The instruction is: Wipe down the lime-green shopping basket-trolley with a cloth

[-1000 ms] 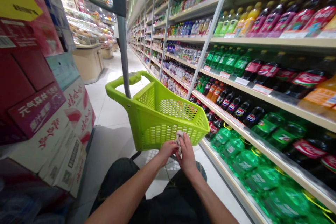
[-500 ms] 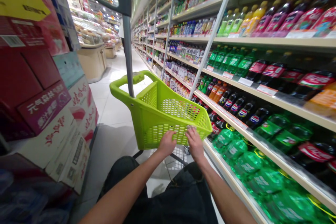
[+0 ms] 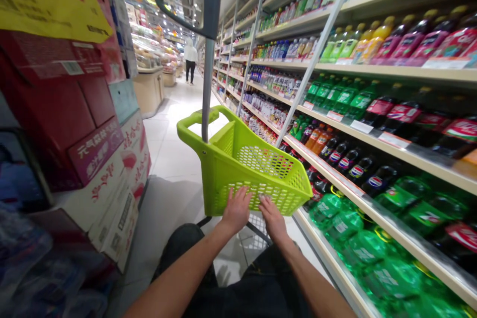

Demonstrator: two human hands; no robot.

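A lime-green plastic shopping basket cart (image 3: 223, 169) stands in front of me, with perforated sides and no goods visible inside. A grey metal pole (image 3: 207, 89) rises from its left end to a dark loop handle (image 3: 186, 5). My left hand (image 3: 237, 211) is open against the lower near side, its fingers stretched over the perforations. To its right, my right hand (image 3: 274, 221) is open too, fingertips at the same side. Whether either hand presses on the plastic or only rests there, I cannot tell.
Shelves (image 3: 372, 134) packed with drink bottles line the right, with large green bottles (image 3: 387, 278) at the bottom. Stacked cartons (image 3: 115, 179) and a yellow sign (image 3: 55, 5) crowd the left. A person (image 3: 190, 57) is farther down the tiled aisle (image 3: 175, 144).
My view has shifted, bringing the distant person fully into sight. My left hand has flattened and spread its fingers on the cart's side. My right hand has moved lower on that side.
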